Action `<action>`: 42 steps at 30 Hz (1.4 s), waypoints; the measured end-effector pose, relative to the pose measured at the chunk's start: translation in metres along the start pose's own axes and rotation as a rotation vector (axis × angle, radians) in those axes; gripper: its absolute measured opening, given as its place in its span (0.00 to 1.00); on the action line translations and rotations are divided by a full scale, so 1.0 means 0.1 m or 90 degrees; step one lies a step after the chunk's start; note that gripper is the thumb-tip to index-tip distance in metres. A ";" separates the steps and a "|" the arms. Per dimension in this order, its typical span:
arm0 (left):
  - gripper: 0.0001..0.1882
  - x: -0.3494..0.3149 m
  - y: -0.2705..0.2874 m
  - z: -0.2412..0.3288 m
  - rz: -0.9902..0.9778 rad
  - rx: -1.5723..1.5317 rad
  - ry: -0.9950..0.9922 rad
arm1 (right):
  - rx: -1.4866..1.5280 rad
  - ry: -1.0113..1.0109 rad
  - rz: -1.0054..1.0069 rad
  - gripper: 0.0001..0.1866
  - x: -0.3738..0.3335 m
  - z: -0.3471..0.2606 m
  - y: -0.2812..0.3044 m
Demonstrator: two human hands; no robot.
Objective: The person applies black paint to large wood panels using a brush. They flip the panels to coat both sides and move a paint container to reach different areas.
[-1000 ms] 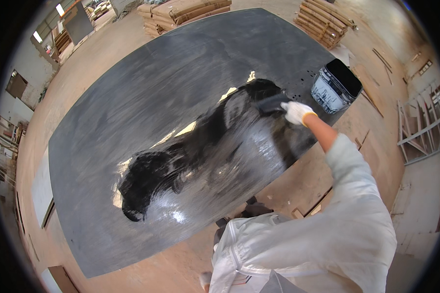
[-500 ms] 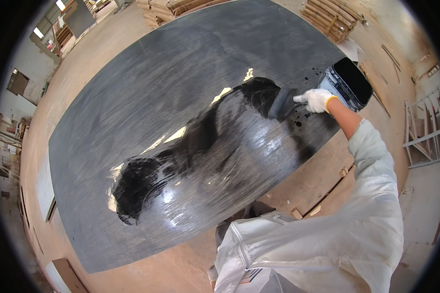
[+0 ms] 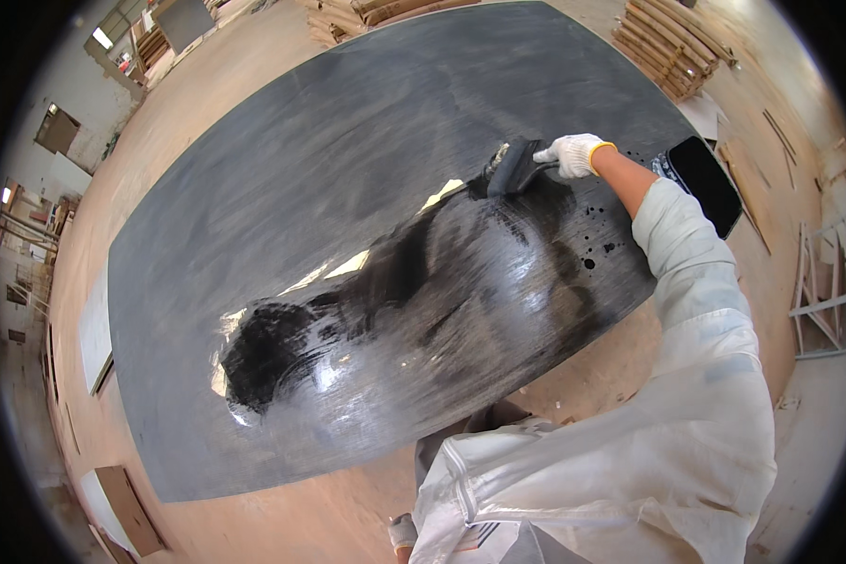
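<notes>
My right hand (image 3: 573,155), in a white knit glove with a yellow cuff, is closed round the handle of a wide brush (image 3: 512,169). The dark brush head rests on a large dark board (image 3: 254,216), at the far end of a wet black patch (image 3: 395,273). Glossy black coating and streaks cover the board's near middle, with pale yellowish glints along the patch's far edge. To the right of my forearm stands a bucket of black liquid (image 3: 705,183), partly hidden by my arm. My left hand (image 3: 402,532), in a greyish glove, hangs low by my clothing; its fingers are not clearly visible.
Black drips (image 3: 589,249) dot the board near the bucket. Bundles of brown rolls (image 3: 672,47) lie beyond its far right corner. A metal frame (image 3: 822,291) stands at the right wall. Loose panels (image 3: 127,508) lie on the floor at left.
My right hand has moved the brush away from me and slightly left, from beside the bucket to the patch's far edge. The view has shifted a little, and my left hand now shows low down.
</notes>
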State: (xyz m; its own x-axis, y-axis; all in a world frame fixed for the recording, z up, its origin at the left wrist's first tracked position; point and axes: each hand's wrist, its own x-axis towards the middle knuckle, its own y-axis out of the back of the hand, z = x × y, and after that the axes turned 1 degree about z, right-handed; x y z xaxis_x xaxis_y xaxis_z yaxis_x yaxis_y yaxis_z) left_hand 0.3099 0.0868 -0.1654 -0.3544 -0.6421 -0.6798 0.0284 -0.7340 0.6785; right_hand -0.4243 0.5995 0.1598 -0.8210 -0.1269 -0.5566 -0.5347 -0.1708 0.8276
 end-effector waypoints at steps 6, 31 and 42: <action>0.18 -0.33 -0.27 -0.18 0.004 0.015 0.068 | -0.038 0.113 0.041 0.41 0.09 -0.39 -0.15; 0.16 0.11 -0.18 -0.41 -0.021 -0.064 0.042 | 0.007 0.183 0.040 0.38 -0.08 -1.73 -0.24; 0.13 0.31 0.17 -0.85 -0.035 -0.319 0.111 | 0.049 0.149 0.102 0.26 -0.21 -2.68 -0.26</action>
State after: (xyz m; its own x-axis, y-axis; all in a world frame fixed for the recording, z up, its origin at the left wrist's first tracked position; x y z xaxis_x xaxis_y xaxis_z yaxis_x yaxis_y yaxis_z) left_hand 0.3791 0.0357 -0.1989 -0.2080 -0.5962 -0.7754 0.4721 -0.7555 0.4543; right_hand -0.3398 0.3443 0.1308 -0.8327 -0.3695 -0.4125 -0.4227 -0.0572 0.9045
